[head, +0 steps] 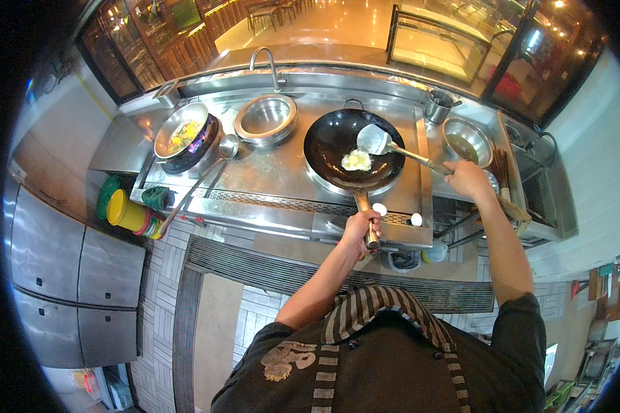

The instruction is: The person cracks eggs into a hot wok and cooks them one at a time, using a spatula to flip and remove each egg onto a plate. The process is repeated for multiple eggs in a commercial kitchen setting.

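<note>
My left hand (362, 229) grips the handle (362, 202) of a black wok (330, 149) on the steel range. In the wok lies an egg (356, 160), its white set around a yellow yolk. My right hand (468, 178) holds the long handle of a wok spatula (374, 140). The spatula's broad metal blade is inside the wok, just above and to the right of the egg. Two white pieces that look like eggshells, one (379, 209) beside the wok handle and one (416, 220) near the corner, rest on the range's front edge.
At left, a pan (161, 135) of mixed food sits over a lit burner. A long-handled ladle (229, 146) lies beside it, its handle jutting past the front edge. Steel bowls (266, 120) stand below the faucet (272, 67). Right of the wok are a basin (481, 135) and a brush (514, 209).
</note>
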Demonstrator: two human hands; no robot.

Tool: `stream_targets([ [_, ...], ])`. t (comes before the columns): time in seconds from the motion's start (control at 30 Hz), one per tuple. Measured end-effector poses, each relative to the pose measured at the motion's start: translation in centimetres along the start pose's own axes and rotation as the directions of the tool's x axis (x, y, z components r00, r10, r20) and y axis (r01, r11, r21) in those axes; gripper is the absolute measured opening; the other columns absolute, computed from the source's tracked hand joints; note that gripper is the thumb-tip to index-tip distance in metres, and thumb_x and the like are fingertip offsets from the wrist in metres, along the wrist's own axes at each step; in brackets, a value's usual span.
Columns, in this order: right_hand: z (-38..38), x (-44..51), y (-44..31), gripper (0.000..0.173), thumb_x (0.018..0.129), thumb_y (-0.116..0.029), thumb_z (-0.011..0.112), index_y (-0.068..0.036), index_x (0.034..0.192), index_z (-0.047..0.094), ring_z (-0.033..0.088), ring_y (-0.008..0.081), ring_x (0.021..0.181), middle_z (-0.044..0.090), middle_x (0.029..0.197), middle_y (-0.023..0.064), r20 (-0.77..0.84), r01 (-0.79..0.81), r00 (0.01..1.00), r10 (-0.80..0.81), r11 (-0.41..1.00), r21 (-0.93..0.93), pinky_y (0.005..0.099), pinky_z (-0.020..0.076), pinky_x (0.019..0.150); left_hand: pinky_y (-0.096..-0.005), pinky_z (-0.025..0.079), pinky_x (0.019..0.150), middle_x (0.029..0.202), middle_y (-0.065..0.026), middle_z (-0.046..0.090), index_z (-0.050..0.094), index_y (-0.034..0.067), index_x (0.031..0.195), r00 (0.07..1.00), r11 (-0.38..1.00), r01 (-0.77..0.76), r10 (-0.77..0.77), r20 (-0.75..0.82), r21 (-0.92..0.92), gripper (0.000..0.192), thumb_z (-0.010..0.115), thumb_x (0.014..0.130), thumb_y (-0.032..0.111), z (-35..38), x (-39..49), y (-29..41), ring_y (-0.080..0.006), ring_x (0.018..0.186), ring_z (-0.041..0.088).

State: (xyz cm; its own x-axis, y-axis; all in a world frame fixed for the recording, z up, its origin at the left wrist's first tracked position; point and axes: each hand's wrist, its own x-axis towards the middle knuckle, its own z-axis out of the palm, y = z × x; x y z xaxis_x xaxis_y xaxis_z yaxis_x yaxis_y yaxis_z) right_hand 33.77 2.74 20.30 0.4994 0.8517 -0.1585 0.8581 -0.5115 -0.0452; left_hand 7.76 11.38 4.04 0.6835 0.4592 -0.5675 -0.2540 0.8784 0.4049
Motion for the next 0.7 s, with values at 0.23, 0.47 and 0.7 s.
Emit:
stream_targets([
  [0.23,-2.4,-3.5,-1.9,0.045,0.09,-0.025,0.064,-0.018,0.134,0.061,0.065,0.0364,0.108,0.07,0.114,0.0177,-0.002,0.068,0.998,-0.068,0.996,0.064,0.0473,0.0498,0.096,-0.0303,0.045,0.044,0.064,-0.0031,0.05,0.052,0.003,0.085,1.0,0.999,-0.023,0.024,-0.02,0.035,0.008,0.058,0.089,0.005,0.0,0.0,-0.1,-0.0123,0.05,0.048],
  [0.47,-0.9,-5.0,-4.8,0.048,0.092,-0.022,0.063,-0.022,0.14,0.057,0.067,0.0369,0.101,0.069,0.11,0.0185,-0.014,0.015,1.0,-0.016,0.995,-0.101,0.0484,0.0519,0.089,-0.0299,0.045,0.044,0.067,-0.0029,0.05,0.051,0.002,0.089,1.0,1.0,-0.025,0.025,-0.009,0.019,0.006,0.058,0.089,0.004,-0.1,0.4,-0.4,-0.0117,0.049,0.047],
  [0.7,1.4,-4.8,-5.6,0.048,0.093,-0.023,0.062,-0.021,0.14,0.055,0.068,0.0363,0.09,0.068,0.098,0.0161,-0.082,0.062,0.994,-0.073,0.99,-0.124,0.0495,0.0528,0.081,-0.0296,0.044,0.044,0.068,-0.0027,0.05,0.05,0.003,0.089,1.0,1.0,-0.004,0.004,-0.011,-0.007,0.007,0.057,0.089,0.003,0.3,-0.1,-0.2,-0.0111,0.05,0.046],
])
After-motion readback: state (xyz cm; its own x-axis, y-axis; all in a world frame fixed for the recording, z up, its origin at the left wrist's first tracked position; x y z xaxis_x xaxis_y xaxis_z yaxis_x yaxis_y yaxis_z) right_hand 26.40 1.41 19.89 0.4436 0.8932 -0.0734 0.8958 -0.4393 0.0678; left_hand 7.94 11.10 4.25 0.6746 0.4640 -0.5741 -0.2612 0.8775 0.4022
